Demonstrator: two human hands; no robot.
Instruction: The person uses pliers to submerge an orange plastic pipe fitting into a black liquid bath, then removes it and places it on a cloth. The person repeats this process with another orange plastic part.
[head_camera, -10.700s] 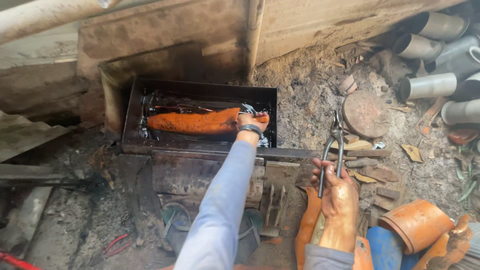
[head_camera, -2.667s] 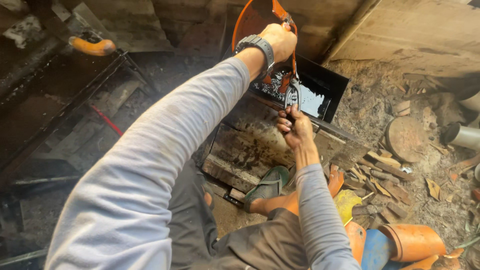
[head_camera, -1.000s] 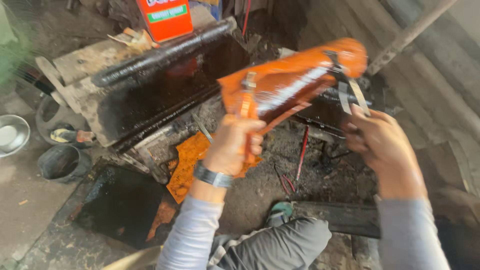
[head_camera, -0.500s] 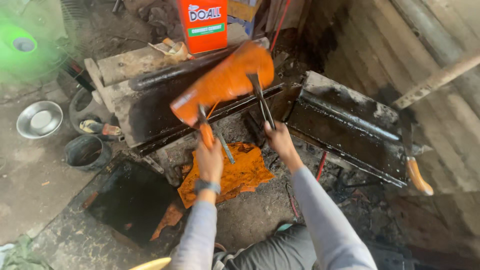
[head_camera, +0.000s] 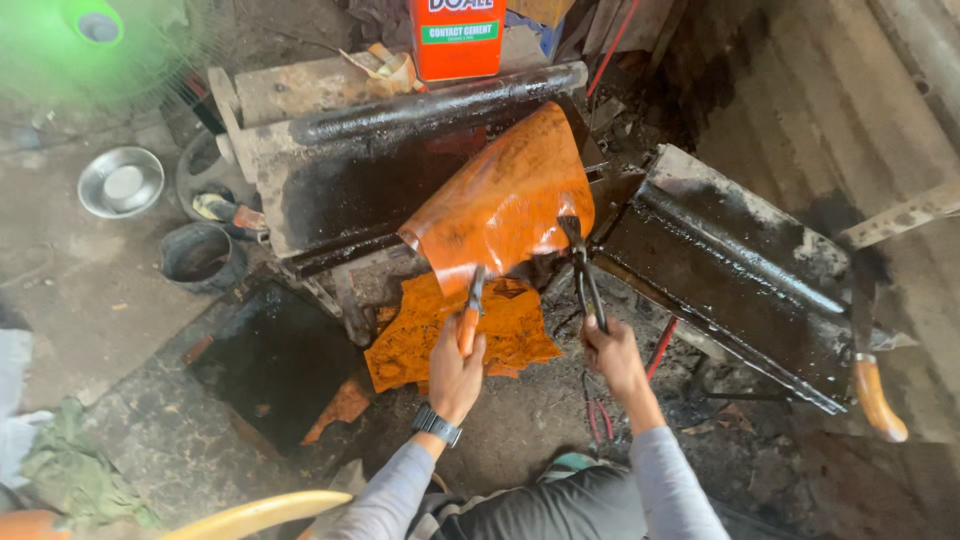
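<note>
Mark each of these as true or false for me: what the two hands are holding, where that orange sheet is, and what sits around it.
1. Both hands grip tools that clamp the orange sheet. True: the left hand holds orange-handled pliers, the right hand holds dark pliers.
2. The sheet lies flat on the ground. False: it is held up, curved, over the black roller.
3. A metal bowl sits on the floor at the left. True.
4. The left wrist is bare. False: it wears a wristwatch.
5. The can behind the roller is blue. False: it is orange-red.
</note>
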